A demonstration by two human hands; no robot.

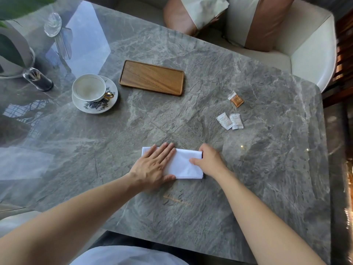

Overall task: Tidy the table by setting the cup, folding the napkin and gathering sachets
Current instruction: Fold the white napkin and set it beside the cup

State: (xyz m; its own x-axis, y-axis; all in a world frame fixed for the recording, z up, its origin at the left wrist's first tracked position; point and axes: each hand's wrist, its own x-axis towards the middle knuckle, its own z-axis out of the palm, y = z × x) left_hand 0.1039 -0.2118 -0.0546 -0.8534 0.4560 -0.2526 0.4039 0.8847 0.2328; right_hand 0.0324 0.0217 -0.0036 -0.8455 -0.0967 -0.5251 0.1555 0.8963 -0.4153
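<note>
A white napkin (182,165) lies folded into a rectangle on the grey marble table (191,121), near the front middle. My left hand (152,165) rests flat on its left half with the fingers spread. My right hand (208,159) grips the napkin's right edge, thumb on top. A white cup (89,87) with a gold handle stands upright on a floral saucer (112,90) at the left. Two white sachets (230,121) lie side by side at the right, and an orange sachet (236,99) lies just beyond them.
A wooden tray (151,77) lies behind the middle of the table, with nothing on it. A toothpick holder (38,79), a plant pot (13,54) and a glass stopper (53,24) stand at the far left. A white armchair (309,54) with cushions is beyond the table.
</note>
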